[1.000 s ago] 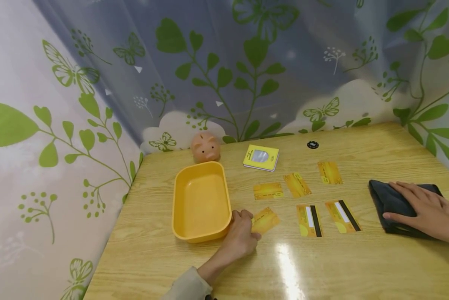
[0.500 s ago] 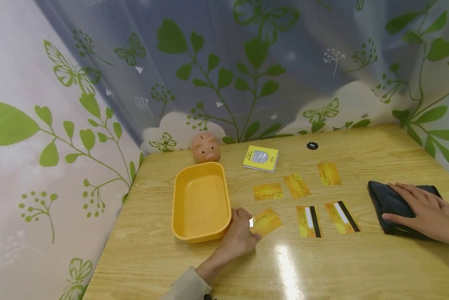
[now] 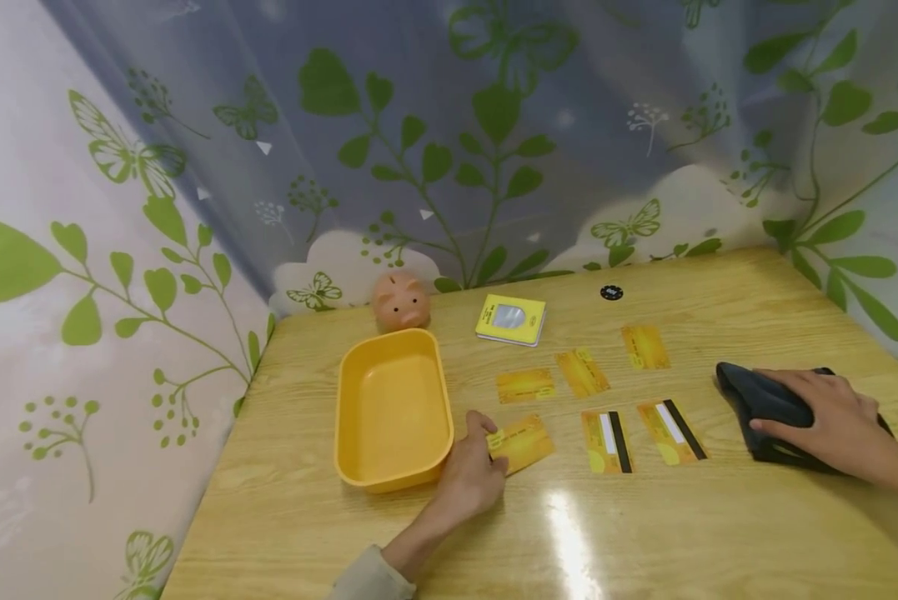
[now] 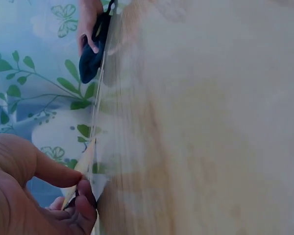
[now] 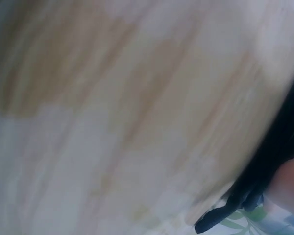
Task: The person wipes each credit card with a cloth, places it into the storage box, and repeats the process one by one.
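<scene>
In the head view my left hand (image 3: 474, 467) pinches the left end of an orange-yellow bank card (image 3: 527, 444), just right of the yellow tray (image 3: 396, 408). The left wrist view shows the thumb and fingers together at the edge of this card (image 4: 86, 159), seen nearly side-on. At the right of the table, my right hand (image 3: 831, 417) grips a dark wallet (image 3: 767, 404), with the thumb along its near side and the fingers over its top. Only a dark edge of the wallet (image 5: 255, 181) appears in the blurred right wrist view.
Several more cards lie between the hands, among them a striped card (image 3: 608, 442) turned back-side up. Behind them are a yellow booklet (image 3: 511, 319) and a black chip (image 3: 611, 292). A pink piggy bank (image 3: 401, 302) stands behind the tray, near the patterned curtain (image 3: 569, 167).
The head view has shifted slightly. My left fingers have moved on the card's end, baring more of the card. My right hand has gone from lying over the wallet to gripping it.
</scene>
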Motion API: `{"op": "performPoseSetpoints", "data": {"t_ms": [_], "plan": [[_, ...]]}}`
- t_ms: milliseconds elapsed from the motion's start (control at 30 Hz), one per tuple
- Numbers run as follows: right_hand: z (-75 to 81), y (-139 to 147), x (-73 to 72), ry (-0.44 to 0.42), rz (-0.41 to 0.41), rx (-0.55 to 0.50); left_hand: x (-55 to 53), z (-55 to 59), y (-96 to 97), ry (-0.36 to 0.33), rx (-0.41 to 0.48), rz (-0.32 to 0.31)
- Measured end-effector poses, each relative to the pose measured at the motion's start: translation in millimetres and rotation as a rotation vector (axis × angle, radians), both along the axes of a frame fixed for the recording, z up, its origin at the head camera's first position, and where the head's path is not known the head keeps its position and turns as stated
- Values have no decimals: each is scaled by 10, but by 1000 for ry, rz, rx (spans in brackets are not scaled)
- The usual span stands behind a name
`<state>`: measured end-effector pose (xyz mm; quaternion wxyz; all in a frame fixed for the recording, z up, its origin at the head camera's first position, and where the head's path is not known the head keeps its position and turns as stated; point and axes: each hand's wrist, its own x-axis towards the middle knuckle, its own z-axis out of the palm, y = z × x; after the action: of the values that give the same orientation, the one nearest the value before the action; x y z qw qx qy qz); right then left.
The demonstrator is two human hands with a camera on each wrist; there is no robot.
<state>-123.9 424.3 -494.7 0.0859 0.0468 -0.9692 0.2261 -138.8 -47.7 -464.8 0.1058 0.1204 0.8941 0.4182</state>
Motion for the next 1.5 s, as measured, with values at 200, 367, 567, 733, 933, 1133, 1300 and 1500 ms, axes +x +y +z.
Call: {"op": "performPoseSetpoints", "data": {"t_ms": [200,367,567,733,933,1133,1300,1500], "plan": [[19,-14,-30,48,28,0,27,72,35,-14,96,-41],[63,15,-48,62,30,18,49,177,62,-79,233,-84],[135,76,-75,60,-35,-2,21,302,84,-160,378,-84],[129,83,-120,102,-12,-4,-43,352,49,-213,489,-69],[206,83,-195,144,-17,-40,-133,464,0,-231,549,-72],[393,14,-214,130,-105,-63,-187,543,-48,-210,572,-70],[525,-97,-201,163,-105,-107,-206,568,-72,-187,594,-54],[629,-284,-149,148,-34,-169,-200,591,-93,-180,602,-54]]}}
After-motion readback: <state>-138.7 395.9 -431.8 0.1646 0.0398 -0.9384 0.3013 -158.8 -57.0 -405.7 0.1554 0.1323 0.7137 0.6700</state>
